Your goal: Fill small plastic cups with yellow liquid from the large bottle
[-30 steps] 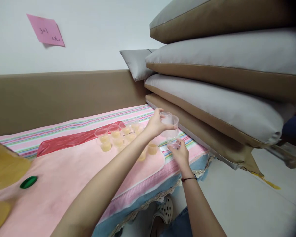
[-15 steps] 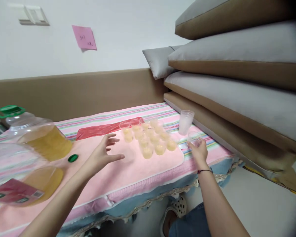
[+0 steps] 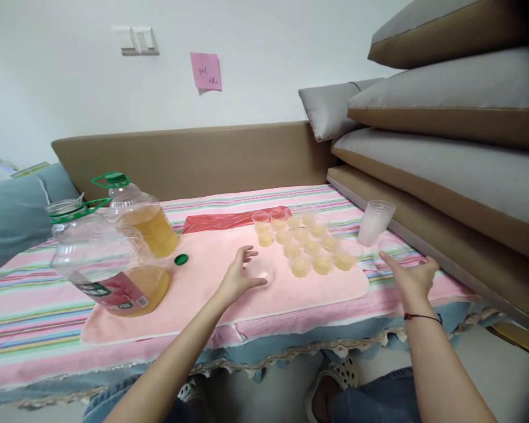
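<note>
On the pink mat (image 3: 211,294) my left hand (image 3: 238,281) cups an empty cup (image 3: 261,271) loosely beside the filled cups (image 3: 311,249), while my right hand (image 3: 412,279) lies open, holding nothing, near the cup stack (image 3: 374,222).

Striped bed (image 3: 35,305) under pink mat (image 3: 211,282), red bag (image 3: 229,221)

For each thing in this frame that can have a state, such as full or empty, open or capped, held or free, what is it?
Left hand: open, around an empty cup on the pink mat.
Right hand: open, beside another empty cup.
Front jug: uncapped, partly filled with yellow liquid.
Rear jug: capped, partly filled.
Green cap: loose on the mat.
Grouped cups: upright, partly filled.
Cup stack: empty.
</note>
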### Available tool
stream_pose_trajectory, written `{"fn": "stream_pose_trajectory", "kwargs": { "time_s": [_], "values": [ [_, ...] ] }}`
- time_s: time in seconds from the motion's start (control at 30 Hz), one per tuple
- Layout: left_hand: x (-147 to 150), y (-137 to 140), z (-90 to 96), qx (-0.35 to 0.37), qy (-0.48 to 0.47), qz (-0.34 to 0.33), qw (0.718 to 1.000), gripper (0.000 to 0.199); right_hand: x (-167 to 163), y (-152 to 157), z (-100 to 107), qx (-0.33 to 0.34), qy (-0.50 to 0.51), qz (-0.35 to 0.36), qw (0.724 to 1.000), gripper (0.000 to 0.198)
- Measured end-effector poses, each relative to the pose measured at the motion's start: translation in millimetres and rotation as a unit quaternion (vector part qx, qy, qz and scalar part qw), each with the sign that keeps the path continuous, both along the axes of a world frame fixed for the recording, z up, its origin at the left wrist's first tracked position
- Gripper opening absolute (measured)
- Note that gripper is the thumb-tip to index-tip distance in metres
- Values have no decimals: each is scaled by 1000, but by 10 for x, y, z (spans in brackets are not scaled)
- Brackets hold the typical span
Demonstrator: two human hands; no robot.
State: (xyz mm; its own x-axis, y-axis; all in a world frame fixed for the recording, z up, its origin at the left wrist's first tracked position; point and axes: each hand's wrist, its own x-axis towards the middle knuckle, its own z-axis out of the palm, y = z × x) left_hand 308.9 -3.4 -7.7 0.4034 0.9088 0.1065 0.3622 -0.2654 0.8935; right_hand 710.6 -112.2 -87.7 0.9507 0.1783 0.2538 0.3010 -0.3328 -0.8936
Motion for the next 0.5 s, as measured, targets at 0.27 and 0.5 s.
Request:
{"fn": "stream_pose_trajectory", "kwargs": {
  "time_s": [0.27, 0.5],
  "values": [
    [-81, -80, -12, 70, -41, -23, 996, 84, -336, -174, 367, 113, -121, 8, 986, 114],
    [-663, -124, 344, 381, -88, 141, 910, 52, -1077, -213, 736, 204, -232, 98, 946, 87]
  ]
}}
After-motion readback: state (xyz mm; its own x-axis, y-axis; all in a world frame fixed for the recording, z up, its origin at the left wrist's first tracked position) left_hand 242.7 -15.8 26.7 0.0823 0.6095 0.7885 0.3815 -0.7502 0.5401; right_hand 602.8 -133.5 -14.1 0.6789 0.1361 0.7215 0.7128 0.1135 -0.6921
